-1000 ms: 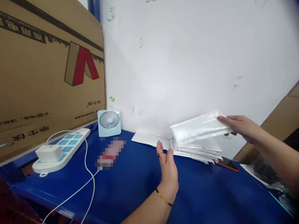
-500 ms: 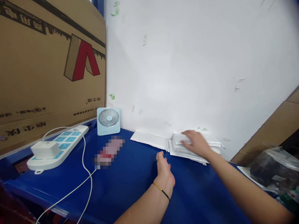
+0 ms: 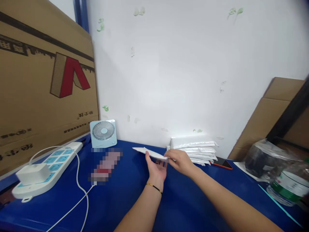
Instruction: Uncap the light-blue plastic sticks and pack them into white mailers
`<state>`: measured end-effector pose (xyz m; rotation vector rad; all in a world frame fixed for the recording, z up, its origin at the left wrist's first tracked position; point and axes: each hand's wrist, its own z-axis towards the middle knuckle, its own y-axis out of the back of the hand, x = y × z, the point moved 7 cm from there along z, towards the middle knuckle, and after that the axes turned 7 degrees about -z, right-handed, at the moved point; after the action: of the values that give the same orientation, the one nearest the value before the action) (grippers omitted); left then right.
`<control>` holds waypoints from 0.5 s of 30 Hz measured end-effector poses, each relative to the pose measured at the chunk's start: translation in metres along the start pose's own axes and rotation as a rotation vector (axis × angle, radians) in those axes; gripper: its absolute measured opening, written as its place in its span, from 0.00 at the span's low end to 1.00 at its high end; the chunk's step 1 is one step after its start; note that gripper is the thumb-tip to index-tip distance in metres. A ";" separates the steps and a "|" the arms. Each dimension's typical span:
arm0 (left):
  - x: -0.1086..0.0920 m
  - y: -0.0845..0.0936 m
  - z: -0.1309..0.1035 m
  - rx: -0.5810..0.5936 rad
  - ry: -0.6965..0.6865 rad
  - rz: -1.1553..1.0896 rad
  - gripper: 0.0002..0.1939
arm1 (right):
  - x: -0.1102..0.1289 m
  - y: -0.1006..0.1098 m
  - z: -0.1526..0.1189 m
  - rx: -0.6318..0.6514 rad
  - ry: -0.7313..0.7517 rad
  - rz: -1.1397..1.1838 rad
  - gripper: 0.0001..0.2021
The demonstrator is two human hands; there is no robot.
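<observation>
A flat white padded envelope (image 3: 152,153) is held a little above the blue table, tilted nearly edge-on to me. My left hand (image 3: 156,171) supports it from below, thumb at the near edge and fingers beneath. The fingers of my right hand (image 3: 180,161) pinch its right end; the fingertips are partly hidden. Just behind my right hand stands a pile of white padded envelopes (image 3: 194,142), resting against the wall.
On the left are a light blue fan (image 3: 103,131), a power strip (image 3: 56,162) with a plugged-in charger and cable, a blurred-out flat object (image 3: 105,167), and a large carton (image 3: 36,87). At right lie a phone (image 3: 223,163), a wrapped dark item (image 3: 259,159) and a plastic bottle (image 3: 287,187).
The envelope that lay left of the pile is no longer there; one is now raised in both hands. My right hand has come off the pile. The view has shifted, showing the phone.
</observation>
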<state>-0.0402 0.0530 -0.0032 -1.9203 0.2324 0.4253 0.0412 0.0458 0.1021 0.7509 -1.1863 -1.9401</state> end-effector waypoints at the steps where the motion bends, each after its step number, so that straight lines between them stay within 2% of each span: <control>1: 0.000 -0.004 -0.001 0.038 0.017 -0.070 0.33 | 0.008 0.010 -0.018 -0.012 0.058 0.041 0.14; 3: 0.001 -0.010 -0.004 0.065 0.043 -0.188 0.27 | 0.019 0.023 -0.055 -0.024 0.100 0.171 0.13; 4: 0.000 -0.013 -0.008 0.064 0.036 -0.214 0.24 | 0.019 0.026 -0.072 -0.072 0.032 0.280 0.14; 5: -0.003 -0.017 -0.012 0.069 0.001 -0.218 0.21 | 0.013 0.029 -0.088 -0.186 -0.112 0.427 0.15; 6: -0.006 -0.021 -0.019 0.079 -0.058 -0.207 0.19 | 0.000 0.029 -0.107 -0.362 -0.334 0.613 0.16; 8: -0.012 -0.035 -0.037 0.132 -0.201 -0.156 0.19 | -0.019 0.003 -0.143 -0.679 -0.780 1.113 0.18; 10: -0.008 -0.053 -0.059 0.231 -0.303 -0.066 0.20 | -0.013 -0.040 -0.153 -0.735 -1.081 1.653 0.16; 11: -0.003 -0.062 -0.070 0.288 -0.327 -0.009 0.21 | -0.008 -0.054 -0.151 -0.750 -1.161 1.846 0.15; 13: 0.010 -0.077 -0.090 0.384 -0.364 0.104 0.22 | -0.001 -0.065 -0.141 -0.782 -1.194 2.090 0.14; 15: 0.019 -0.086 -0.104 0.434 -0.411 0.175 0.22 | 0.000 -0.066 -0.135 -0.830 -1.222 2.181 0.13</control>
<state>0.0265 -0.0101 0.0974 -1.3594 0.2019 0.8042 0.1279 0.0009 -0.0125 -1.7459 -0.6636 -0.3951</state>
